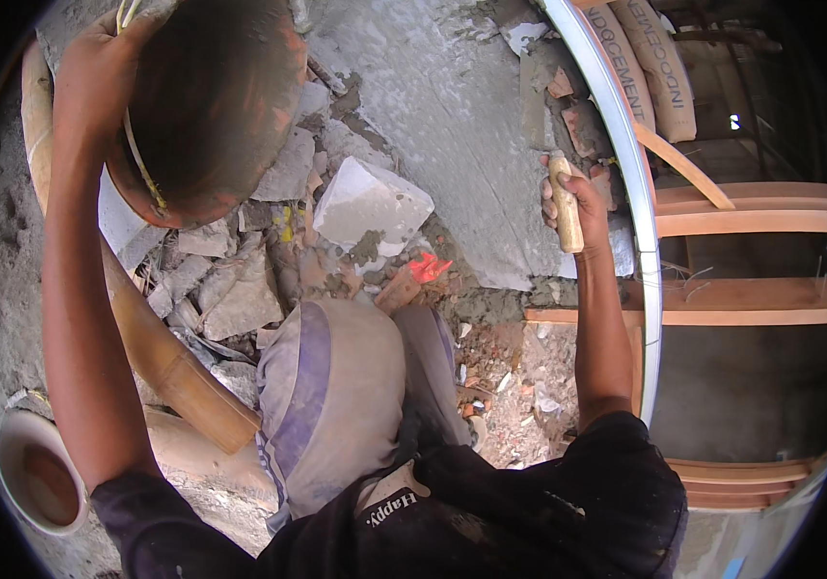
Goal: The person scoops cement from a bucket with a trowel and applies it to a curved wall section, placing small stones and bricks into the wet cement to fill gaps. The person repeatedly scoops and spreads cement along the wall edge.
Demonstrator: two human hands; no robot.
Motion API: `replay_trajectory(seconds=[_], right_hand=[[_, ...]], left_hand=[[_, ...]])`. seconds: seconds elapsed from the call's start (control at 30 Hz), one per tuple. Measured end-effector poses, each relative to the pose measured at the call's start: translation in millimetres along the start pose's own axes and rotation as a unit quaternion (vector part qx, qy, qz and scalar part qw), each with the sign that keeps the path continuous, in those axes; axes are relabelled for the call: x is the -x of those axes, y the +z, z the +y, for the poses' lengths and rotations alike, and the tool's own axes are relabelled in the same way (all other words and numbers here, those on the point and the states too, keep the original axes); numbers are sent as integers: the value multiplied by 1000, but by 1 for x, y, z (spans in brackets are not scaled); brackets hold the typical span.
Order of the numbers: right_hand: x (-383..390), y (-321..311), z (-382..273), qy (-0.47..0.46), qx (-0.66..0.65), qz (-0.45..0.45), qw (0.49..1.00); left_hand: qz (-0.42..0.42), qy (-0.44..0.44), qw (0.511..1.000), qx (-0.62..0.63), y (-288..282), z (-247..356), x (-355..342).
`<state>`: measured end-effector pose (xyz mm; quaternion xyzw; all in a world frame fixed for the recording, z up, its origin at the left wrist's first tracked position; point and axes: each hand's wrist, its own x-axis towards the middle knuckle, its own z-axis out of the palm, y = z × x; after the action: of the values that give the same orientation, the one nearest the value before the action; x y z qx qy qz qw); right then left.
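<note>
My left hand (105, 82) is closed on the rim of a round, dark, mortar-stained bucket (206, 106) at the upper left. The bucket is tipped so that its inside shows, and a pale rope handle (143, 164) hangs along it. On the right, my right hand (582, 198) grips the light wooden handle of a trowel (566, 207). Its grey blade points away from me beside broken brick pieces (579, 130) and is hard to tell from the mortar. Between my hands spreads a smooth grey mortar surface (433, 116).
A white block (370, 207) and broken concrete chunks (240, 289) lie before my knees, near a red scrap (428, 267). Bamboo (177, 376) crosses at left, above a round pot (42, 473). A metal strip (647, 251) borders wooden beams (751, 222) and cement bags (659, 72) at right.
</note>
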<state>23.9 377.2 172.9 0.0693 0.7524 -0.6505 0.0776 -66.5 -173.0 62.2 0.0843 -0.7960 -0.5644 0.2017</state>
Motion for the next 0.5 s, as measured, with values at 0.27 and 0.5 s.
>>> replay_trajectory(seconds=[0.27, 0.5], right_hand=[[25, 41, 17, 61, 169, -29, 983], [55, 90, 15, 202, 60, -239, 948]], left_hand=[[6, 11, 1000, 25, 3, 6, 6], [-16, 7, 1000, 12, -1, -2, 2]])
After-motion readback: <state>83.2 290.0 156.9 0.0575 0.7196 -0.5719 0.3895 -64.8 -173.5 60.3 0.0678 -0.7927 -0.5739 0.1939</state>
